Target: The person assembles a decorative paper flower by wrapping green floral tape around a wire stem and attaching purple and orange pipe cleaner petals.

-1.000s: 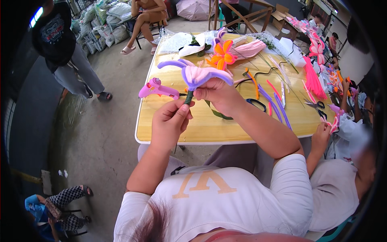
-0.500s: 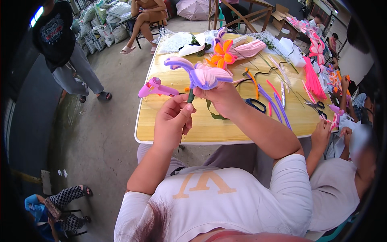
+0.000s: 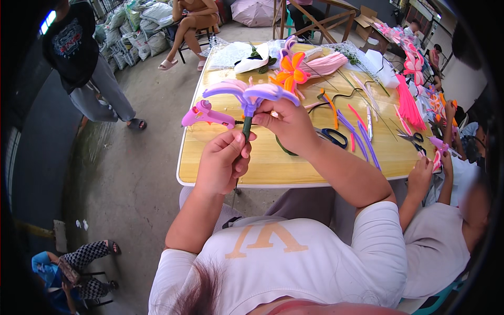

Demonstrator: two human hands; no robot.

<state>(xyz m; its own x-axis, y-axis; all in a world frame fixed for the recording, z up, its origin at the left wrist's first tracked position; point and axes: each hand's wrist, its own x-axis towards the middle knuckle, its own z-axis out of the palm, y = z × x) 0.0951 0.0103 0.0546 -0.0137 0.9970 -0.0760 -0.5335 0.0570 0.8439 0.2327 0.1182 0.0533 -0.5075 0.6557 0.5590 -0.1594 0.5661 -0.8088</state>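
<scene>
Above the near left part of the table I hold up a purple and pink fuzzy pipe-cleaner flower (image 3: 251,94) on a green wrapped stem. My left hand (image 3: 226,160) pinches the stem below the bloom. At the bloom's right side, my right hand (image 3: 283,122) has its fingers closed on a petal; its fingertips are partly hidden behind it. A pink glue gun (image 3: 207,115) lies on the table just left of the flower. An orange pipe-cleaner flower (image 3: 292,71) lies beyond my hands. Dark-handled scissors (image 3: 334,137) rest beside my right forearm.
The wooden table (image 3: 210,170) carries purple pipe cleaners (image 3: 367,144), a white marker (image 3: 369,125), a pink bundle (image 3: 407,105) and a white foam block (image 3: 382,71). At the right, a co-worker's hand (image 3: 420,176) is near black scissors (image 3: 412,137). A standing person (image 3: 79,58) is at the left.
The flower has turned from tilted toward me to more upright and side-on, its petals spreading wider. My left hand has shifted slightly on the stem; my right still grips a petal.
</scene>
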